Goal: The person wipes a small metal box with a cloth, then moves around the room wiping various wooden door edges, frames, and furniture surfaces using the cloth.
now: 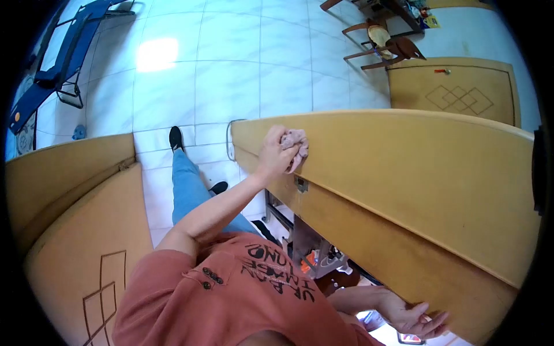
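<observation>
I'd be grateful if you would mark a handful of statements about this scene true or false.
1. The left hand grips a pinkish cloth. True.
2. The right hand grips a second cloth. False: no cloth shows in it; its fingers are by the edge of the wooden panel.
3. The reddish shirt bears dark lettering. True.
4. The trousers are black. False: they are blue.
5. The floor is tiled. True.
</observation>
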`<state>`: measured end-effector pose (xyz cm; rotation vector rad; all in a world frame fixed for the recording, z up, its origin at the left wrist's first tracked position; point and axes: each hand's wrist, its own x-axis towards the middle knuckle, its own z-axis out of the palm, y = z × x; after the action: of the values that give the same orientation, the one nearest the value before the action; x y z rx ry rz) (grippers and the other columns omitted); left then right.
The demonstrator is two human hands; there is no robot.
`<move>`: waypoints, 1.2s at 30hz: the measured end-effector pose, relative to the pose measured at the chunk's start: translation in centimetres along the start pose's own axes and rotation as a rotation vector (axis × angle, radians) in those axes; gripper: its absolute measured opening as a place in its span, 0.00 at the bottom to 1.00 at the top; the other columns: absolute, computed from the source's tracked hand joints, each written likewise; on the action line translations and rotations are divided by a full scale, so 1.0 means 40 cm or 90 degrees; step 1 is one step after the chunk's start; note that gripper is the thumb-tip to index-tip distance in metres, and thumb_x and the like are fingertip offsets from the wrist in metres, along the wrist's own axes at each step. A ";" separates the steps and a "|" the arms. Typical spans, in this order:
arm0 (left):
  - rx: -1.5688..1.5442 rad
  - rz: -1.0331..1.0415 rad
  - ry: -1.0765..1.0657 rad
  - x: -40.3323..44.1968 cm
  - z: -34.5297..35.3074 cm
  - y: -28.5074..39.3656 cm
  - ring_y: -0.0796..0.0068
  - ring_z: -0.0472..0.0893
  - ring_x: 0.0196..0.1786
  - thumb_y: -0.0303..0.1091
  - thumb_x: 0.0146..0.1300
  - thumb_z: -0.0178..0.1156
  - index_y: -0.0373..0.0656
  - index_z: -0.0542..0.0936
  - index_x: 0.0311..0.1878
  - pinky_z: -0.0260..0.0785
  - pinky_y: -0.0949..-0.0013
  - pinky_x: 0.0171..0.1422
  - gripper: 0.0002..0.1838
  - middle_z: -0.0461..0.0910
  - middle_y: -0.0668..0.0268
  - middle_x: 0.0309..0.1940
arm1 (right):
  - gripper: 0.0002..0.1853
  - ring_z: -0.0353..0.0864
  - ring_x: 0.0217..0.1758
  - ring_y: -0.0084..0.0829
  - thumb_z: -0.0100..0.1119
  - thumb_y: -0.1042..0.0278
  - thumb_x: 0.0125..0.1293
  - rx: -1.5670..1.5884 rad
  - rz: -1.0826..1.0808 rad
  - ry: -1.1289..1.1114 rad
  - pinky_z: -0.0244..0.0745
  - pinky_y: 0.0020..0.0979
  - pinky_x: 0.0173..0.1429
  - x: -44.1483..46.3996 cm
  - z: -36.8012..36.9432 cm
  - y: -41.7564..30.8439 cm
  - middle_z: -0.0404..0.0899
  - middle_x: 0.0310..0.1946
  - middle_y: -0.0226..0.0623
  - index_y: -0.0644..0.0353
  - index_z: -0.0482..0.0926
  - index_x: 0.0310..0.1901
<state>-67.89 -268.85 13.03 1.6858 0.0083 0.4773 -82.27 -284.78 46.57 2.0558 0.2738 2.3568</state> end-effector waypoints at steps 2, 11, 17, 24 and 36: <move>-0.014 0.032 0.028 0.001 -0.001 -0.011 0.72 0.79 0.21 0.17 0.64 0.55 0.38 0.72 0.38 0.67 0.68 0.19 0.05 0.80 0.59 0.31 | 0.21 0.67 0.67 0.44 0.62 0.66 0.53 -0.003 0.000 -0.002 0.64 0.49 0.71 0.002 0.001 -0.005 0.70 0.63 0.52 0.74 0.86 0.45; 0.014 0.067 0.046 -0.018 0.020 -0.039 0.73 0.75 0.16 0.17 0.63 0.55 0.39 0.75 0.39 0.58 0.69 0.12 0.06 0.80 0.58 0.31 | 0.21 0.67 0.67 0.44 0.62 0.66 0.53 0.003 0.026 0.013 0.65 0.49 0.71 -0.002 0.012 0.000 0.69 0.64 0.51 0.74 0.86 0.45; -0.371 -0.596 -0.112 -0.059 -0.004 -0.136 0.71 0.76 0.17 0.16 0.62 0.52 0.38 0.74 0.36 0.60 0.69 0.14 0.06 0.79 0.60 0.27 | 0.20 0.67 0.67 0.42 0.60 0.67 0.53 0.005 0.075 0.020 0.65 0.48 0.71 -0.013 -0.006 -0.001 0.69 0.63 0.51 0.74 0.86 0.43; -0.053 -0.136 -0.089 -0.142 -0.023 0.031 0.59 0.83 0.36 0.24 0.55 0.63 0.36 0.76 0.42 0.75 0.59 0.40 0.11 0.81 0.55 0.33 | 0.19 0.67 0.67 0.41 0.60 0.69 0.51 0.063 -0.009 0.015 0.67 0.43 0.69 -0.003 0.020 -0.005 0.68 0.63 0.50 0.75 0.86 0.42; -0.114 -0.099 -0.143 -0.065 -0.065 0.242 0.52 0.81 0.42 0.29 0.54 0.66 0.42 0.79 0.44 0.75 0.56 0.47 0.13 0.79 0.53 0.40 | 0.13 0.62 0.74 0.41 0.58 0.73 0.55 0.046 0.027 -0.015 0.69 0.42 0.70 -0.008 0.013 -0.027 0.66 0.66 0.57 0.74 0.86 0.37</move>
<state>-73.62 -268.86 21.65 1.5409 -0.0653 0.1645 -81.84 -283.68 46.20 2.1405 0.3228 2.3789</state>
